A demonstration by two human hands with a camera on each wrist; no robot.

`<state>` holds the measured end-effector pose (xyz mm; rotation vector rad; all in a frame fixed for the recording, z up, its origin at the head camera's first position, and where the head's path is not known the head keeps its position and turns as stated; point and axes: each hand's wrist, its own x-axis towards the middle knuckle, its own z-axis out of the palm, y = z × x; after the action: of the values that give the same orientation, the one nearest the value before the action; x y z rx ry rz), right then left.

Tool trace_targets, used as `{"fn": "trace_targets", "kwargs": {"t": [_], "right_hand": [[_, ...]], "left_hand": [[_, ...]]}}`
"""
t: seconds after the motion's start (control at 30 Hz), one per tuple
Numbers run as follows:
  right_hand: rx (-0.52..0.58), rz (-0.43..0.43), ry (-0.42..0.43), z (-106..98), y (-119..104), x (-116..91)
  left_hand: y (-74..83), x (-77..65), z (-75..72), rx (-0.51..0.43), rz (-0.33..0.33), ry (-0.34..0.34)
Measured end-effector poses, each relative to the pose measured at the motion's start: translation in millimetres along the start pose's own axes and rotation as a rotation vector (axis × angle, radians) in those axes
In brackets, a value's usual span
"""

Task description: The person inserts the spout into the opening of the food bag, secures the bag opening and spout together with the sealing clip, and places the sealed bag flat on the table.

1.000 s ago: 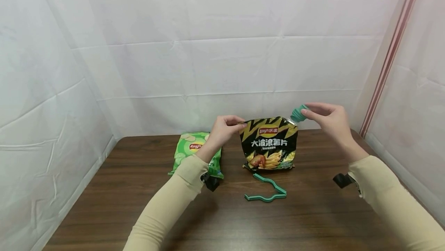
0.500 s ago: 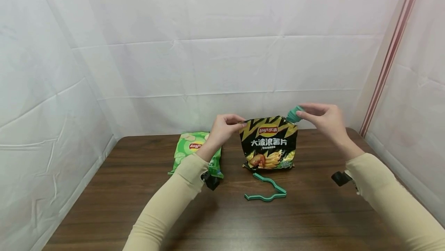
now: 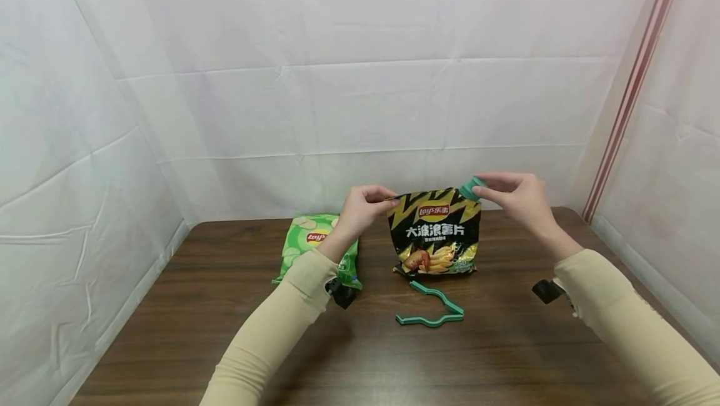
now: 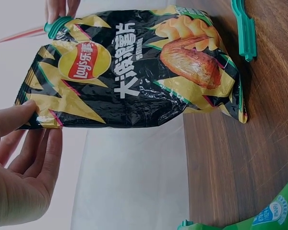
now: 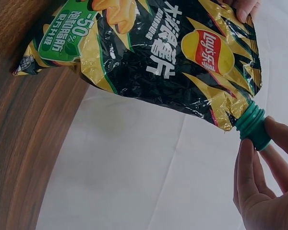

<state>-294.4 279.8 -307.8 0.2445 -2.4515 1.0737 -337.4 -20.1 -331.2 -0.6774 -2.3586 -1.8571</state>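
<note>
Head view: from here I see the left hand [image 3: 362,207] pinching one top corner of the black-and-gold Lay's chip bag [image 3: 435,231], upright on the wooden table [image 3: 365,362]. The right hand [image 3: 520,202] grips a green threaded spout [image 5: 252,125] at its other top corner. A green bag clip [image 3: 432,323] lies splayed in front, a green Lay's bag [image 3: 300,245] to the left.

A makeshift booth: creased white sheeting [image 3: 360,106] encloses the left, far and right sides of a wood-grain desk [image 3: 506,356].
</note>
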Motion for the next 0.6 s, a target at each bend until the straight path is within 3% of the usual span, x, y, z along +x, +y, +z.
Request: {"fn": "trace_targets", "kwargs": {"t": [0.6], "right_hand": [[-0.054, 0.063, -0.126, -6.0, -9.3, 2.1]], "left_hand": [[-5.2, 4.7, -2.4, -0.019, -0.027, -0.041]]}}
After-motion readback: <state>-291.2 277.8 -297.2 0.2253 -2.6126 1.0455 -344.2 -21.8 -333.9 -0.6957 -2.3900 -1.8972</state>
